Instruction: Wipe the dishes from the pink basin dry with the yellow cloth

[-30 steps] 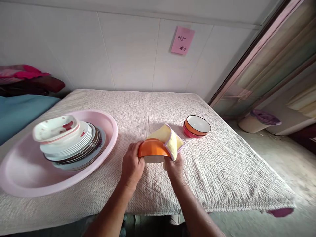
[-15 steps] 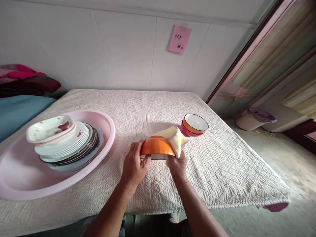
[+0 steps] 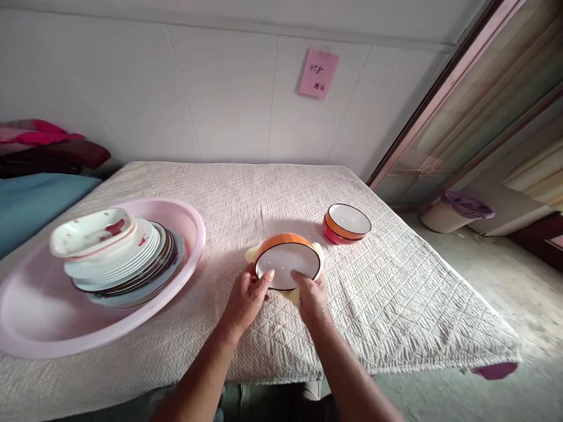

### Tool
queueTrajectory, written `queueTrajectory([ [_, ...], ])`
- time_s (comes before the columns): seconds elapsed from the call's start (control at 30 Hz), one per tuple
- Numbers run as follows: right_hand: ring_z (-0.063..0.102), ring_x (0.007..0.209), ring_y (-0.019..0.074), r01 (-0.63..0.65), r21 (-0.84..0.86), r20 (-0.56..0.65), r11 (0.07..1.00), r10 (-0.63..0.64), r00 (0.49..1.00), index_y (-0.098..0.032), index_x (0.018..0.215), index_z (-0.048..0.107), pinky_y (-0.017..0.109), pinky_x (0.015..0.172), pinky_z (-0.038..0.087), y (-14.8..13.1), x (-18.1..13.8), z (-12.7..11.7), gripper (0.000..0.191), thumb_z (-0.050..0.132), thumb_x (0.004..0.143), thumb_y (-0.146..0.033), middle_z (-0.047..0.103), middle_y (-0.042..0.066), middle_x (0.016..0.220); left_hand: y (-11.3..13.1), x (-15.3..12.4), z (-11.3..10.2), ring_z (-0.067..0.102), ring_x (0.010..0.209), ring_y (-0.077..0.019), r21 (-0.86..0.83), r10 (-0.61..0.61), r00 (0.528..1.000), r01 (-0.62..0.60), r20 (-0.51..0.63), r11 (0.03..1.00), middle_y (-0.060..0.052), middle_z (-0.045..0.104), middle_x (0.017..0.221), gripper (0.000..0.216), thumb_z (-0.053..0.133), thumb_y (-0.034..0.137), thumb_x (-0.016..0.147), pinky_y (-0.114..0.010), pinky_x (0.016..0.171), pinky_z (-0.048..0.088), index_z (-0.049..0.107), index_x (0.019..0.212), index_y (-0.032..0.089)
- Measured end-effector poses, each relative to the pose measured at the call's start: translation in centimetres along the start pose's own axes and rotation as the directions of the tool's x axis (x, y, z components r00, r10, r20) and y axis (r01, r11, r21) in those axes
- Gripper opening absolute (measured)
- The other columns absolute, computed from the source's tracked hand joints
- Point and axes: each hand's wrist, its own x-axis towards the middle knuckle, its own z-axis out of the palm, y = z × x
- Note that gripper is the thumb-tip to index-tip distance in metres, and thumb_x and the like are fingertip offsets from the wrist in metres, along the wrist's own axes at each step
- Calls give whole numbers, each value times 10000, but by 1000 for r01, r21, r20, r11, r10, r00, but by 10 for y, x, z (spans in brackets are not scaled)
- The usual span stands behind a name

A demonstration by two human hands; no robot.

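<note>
Between my hands is an orange bowl (image 3: 288, 264) with a white inside and a dark rim, tilted so its inside faces me. My left hand (image 3: 248, 293) grips its left edge, thumb over the rim. On the right edge, my right hand (image 3: 313, 296) holds the bowl the same way, thumb inside. A pale yellow cloth (image 3: 251, 253) lies behind and under the bowl, mostly hidden by it. Beyond my right hand, an orange bowl (image 3: 349, 220) sits stacked in a red bowl (image 3: 334, 234).
A pink basin (image 3: 196, 246) on the left holds a stack of plates (image 3: 145, 249) topped by a patterned rectangular dish (image 3: 92, 233). A quilted cover (image 3: 246, 199) spreads over the table. A pink note (image 3: 318, 73) is on the wall. A bin (image 3: 451, 212) stands on the floor at right.
The bowl has turned from showing its orange outside to showing its white inside. The cloth has gone from over its right side to behind and beneath it.
</note>
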Motion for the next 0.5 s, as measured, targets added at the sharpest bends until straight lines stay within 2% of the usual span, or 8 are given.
queueTrajectory([
  [0.07,660,756,235,135,-112,-45,984,-141,989,-200,984,683,386,687,554,-2,9,-10,384,694,615,-308,722,35,833,-2,2,-8,692,791,-206,155,144,988,-133,-59,979,-110,720,990,404,628,429,868,-297,641,584,640,1172,164],
  [0.13,657,787,233,270,-252,-13,929,-282,959,-208,980,693,394,717,546,0,16,-20,343,692,658,-327,721,45,861,-3,3,-15,686,863,-207,307,304,943,-252,-133,918,-120,700,1087,390,619,343,867,-335,763,581,614,1222,181],
  [0.23,657,859,246,365,-366,86,856,-359,929,-219,988,704,422,791,537,9,17,-24,313,714,708,-359,720,63,920,-2,5,-21,670,950,-224,438,418,894,-314,-162,842,-100,706,1059,277,541,197,856,-391,906,539,662,1106,195],
  [0.3,657,894,255,349,-337,111,874,-331,937,-221,1007,703,424,813,537,13,13,-20,329,726,715,-369,721,68,948,0,5,-18,672,945,-229,384,372,908,-280,-190,880,-80,720,989,249,508,168,850,-379,882,549,684,1023,198],
  [0.4,660,854,250,209,-157,124,965,-191,974,-205,1041,681,401,760,554,14,2,-7,371,723,703,-351,724,63,933,1,4,-6,691,846,-234,66,123,958,-110,-258,992,-85,726,936,257,518,299,896,-325,663,591,679,1054,177],
  [0.47,658,810,242,84,-51,138,995,-76,988,-188,1048,668,389,722,560,11,-4,0,407,726,668,-321,727,58,912,0,4,2,696,790,-236,-145,-34,974,1,-224,989,-98,723,933,349,541,421,906,-304,545,580,662,1103,159],
  [0.5,655,788,238,32,-23,132,999,-29,991,-180,1032,666,385,705,561,8,-6,2,412,726,645,-310,726,56,893,-1,3,4,697,772,-236,-186,-75,982,43,-171,982,-101,720,928,387,559,463,898,-302,519,577,659,1106,153],
])
